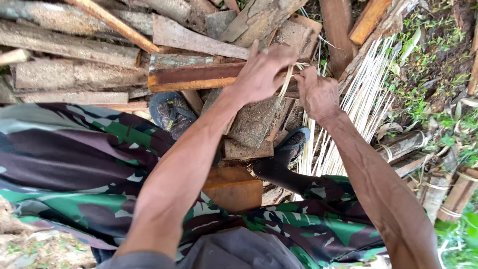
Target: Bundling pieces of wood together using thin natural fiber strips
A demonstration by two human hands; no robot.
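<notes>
Strips (286, 84) of pale, thin, flat split cane are pinched between the clenched fingers of the left hand (261, 72) and gripped in the fist of the right hand (318, 92), above a rough reddish plank (194, 77) in the woodpile. More such strips (358, 107), long and straw-coloured, are fanned out over the planks at the pile's right edge. Camouflage trousers (74, 159) and dark rubber shoes (172, 112) are seen below, with bound bamboo lengths (450, 197) lying on the grass at the right.

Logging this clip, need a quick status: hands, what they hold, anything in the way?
Left hand and right hand both pinch one pale strip, grip closed. Strip bundle fans out beside right wrist. Wood planks just beyond the hands; nothing blocking.
</notes>
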